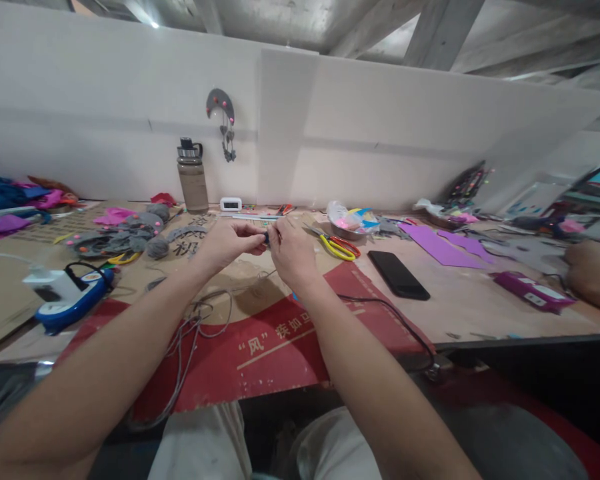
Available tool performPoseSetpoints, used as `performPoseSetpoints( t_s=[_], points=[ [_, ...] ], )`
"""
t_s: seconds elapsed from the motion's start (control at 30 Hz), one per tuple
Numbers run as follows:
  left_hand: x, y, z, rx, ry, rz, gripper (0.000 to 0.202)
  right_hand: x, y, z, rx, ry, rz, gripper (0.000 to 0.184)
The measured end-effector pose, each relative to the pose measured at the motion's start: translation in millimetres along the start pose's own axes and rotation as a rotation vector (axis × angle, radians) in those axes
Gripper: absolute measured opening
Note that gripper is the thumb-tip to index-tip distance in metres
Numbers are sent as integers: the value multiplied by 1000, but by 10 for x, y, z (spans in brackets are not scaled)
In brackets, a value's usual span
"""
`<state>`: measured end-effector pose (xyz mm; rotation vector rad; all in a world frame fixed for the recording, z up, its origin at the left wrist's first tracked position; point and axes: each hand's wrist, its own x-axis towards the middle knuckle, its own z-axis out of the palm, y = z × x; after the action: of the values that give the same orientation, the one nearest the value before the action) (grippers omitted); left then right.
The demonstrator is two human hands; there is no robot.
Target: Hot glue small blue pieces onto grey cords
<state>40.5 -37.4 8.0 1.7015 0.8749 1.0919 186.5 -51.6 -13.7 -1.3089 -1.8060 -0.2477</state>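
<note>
- Two hands are counted as the wearer's own: the left hand (227, 243) and the right hand (293, 250), raised side by side above the counter (480, 307), with fingertips meeting.
- One small dark blue piece (266, 237) is pinched between them. The thumb and forefinger of each hand are closed on it, and the remaining fingers are curled loosely.
- The piece is held in the air over the middle of the counter, above the red banner (260, 347). Little of it is seen, as most is covered by the fingertips, so its shape cannot be told.
- A bundle of grey cords (200, 320) is spread on the counter below the left forearm. Whether it is joined to the piece cannot be told.
- One further hand, a co-worker's hand (593, 270), is rested on the counter at the far right, well apart.
- One black phone (398, 274) is laid flat just right of the right hand, and one pair of yellow-handled scissors (337, 247) is seen behind it.
- One water bottle (193, 177) is stood upright against the wall, with one small white clock (231, 204) beside it.
- One blue and white tool (67, 293) is placed at the left, near a heap of grey felt pieces (120, 233).
- One purple box (533, 292) is set at the right.
</note>
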Motion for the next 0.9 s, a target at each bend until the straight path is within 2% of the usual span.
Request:
performPoseSetpoints(
  t_s=[0.13,0.43,0.63,0.9],
  points=[
    [5,-4,9,26,55,-6,6,-5,-11,-8,-6,-4,-14,24],
    [22,-61,2,102,35,62,7,-20,-10,-10,1,4,-45,23],
    [10,-59,16,-8,32,9,10,-23,-7,4,64,33,-70,22],
    [35,-82,-6,-80,203,20,8,-40,-40,55,240,67,-62,10]
  ],
)
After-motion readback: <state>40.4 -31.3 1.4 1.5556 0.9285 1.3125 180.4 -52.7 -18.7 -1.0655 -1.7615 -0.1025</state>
